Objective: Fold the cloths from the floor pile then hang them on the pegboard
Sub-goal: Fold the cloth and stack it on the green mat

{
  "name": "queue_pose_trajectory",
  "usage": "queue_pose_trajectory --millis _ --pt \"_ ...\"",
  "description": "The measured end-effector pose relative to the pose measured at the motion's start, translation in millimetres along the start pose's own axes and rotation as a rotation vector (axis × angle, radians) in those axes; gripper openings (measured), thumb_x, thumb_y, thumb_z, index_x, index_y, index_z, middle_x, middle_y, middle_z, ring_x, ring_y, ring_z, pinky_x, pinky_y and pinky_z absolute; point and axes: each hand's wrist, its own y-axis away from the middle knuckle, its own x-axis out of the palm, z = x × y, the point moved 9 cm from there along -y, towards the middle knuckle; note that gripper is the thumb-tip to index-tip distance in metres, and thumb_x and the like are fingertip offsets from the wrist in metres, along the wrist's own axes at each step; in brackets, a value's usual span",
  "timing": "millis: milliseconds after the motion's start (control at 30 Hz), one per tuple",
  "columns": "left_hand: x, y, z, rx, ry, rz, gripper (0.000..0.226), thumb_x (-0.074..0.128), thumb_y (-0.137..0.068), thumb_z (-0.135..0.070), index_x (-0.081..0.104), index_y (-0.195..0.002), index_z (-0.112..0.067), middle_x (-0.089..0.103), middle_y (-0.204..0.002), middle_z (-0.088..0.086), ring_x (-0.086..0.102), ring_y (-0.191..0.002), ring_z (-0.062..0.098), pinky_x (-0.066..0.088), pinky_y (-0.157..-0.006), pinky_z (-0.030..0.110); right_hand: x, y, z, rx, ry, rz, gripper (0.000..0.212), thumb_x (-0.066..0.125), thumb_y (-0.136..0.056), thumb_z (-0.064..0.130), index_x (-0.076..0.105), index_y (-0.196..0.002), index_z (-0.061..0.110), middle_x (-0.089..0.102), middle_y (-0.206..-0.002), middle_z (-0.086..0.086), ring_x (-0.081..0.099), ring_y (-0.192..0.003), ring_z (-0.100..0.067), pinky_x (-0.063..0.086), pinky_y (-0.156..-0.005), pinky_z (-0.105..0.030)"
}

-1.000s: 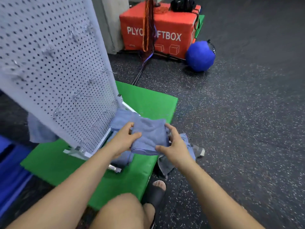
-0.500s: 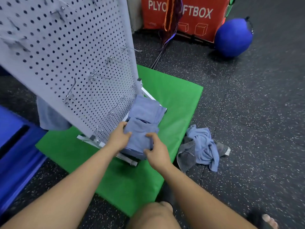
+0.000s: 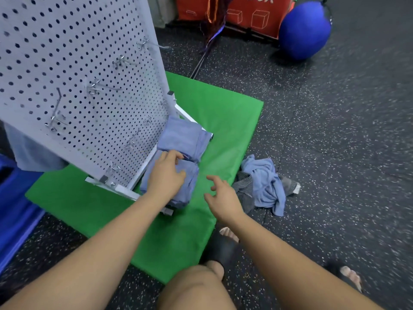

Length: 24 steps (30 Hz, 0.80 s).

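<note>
A folded blue cloth lies on the white base of the pegboard, in front of a second folded blue cloth. My left hand rests on top of the near folded cloth with relaxed fingers. My right hand hovers over the green mat just right of that cloth, fingers spread, holding nothing. A crumpled pile of blue and grey cloths lies on the dark floor to the right of the mat. Metal hooks stick out of the pegboard.
A blue ball and a red soft box stand at the back. A blue mat lies at the left edge. Another cloth hangs behind the pegboard. My knee and sandalled feet are at the bottom.
The folded cloth went from both hands down onto the pegboard base. My right hand let go and drew away to the right; my left hand stays on the cloth.
</note>
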Motion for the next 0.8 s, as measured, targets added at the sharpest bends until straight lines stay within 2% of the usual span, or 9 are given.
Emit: queue_pose_trajectory --millis 233,333,467,567,700,800 --pt "134 16 -71 0.158 0.018 0.237 0.030 0.072 -0.082 -0.009 0.064 -0.108 -0.022 0.064 -0.097 -0.005 0.062 -0.089 0.022 0.056 -0.085 0.044 -59 0 -131 0.214 0.085 -0.044 0.025 0.061 -0.097 0.021 0.062 -0.119 0.012 0.068 -0.117 -0.013 0.066 -0.107 -0.037 0.049 -0.081 -0.039" --pt "198 24 -88 0.179 0.009 0.355 0.028 0.069 -0.085 -0.011 0.062 -0.105 -0.029 0.062 -0.093 -0.011 0.060 -0.086 0.017 0.056 -0.082 0.040 -79 0 -193 0.320 0.099 -0.072 0.024 0.059 -0.100 0.023 0.064 -0.121 0.011 0.071 -0.116 -0.011 0.067 -0.106 -0.035 0.052 -0.080 -0.040" --pt "269 25 -97 0.184 -0.025 0.454 0.026 0.068 -0.088 -0.013 0.064 -0.108 -0.029 0.063 -0.095 -0.011 0.063 -0.089 0.015 0.056 -0.083 0.037 -90 -2 -266 0.451 0.081 -0.071 0.024 0.056 -0.099 0.018 0.061 -0.122 0.014 0.068 -0.116 -0.010 0.065 -0.098 -0.033 0.054 -0.080 -0.041" --pt "313 21 -100 0.199 -0.083 0.522 0.027 0.066 -0.089 -0.016 0.064 -0.113 -0.027 0.064 -0.098 -0.010 0.063 -0.091 0.015 0.057 -0.084 0.037 -91 -4 -312 0.518 0.082 -0.077 0.023 0.056 -0.100 0.021 0.060 -0.122 0.014 0.068 -0.119 -0.013 0.065 -0.103 -0.036 0.055 -0.084 -0.042" --pt "359 21 -100 0.193 -0.093 0.588 0.034 0.066 -0.088 -0.016 0.061 -0.120 -0.025 0.068 -0.096 -0.008 0.065 -0.091 0.019 0.054 -0.079 0.037 -82 -10 -357 0.587 0.075 -0.037 0.033 0.058 -0.100 0.027 0.054 -0.128 0.010 0.064 -0.126 -0.017 0.063 -0.112 -0.039 0.053 -0.089 -0.044" --pt "384 19 -96 0.193 -0.124 0.620 0.033 0.067 -0.086 -0.019 0.060 -0.118 -0.026 0.069 -0.095 -0.007 0.067 -0.091 0.021 0.057 -0.081 0.042 -74 -17 -384 0.622 0.044 -0.047 0.046 0.067 -0.095 0.040 0.051 -0.127 0.012 0.062 -0.128 -0.013 0.063 -0.112 -0.037 0.056 -0.091 -0.048"
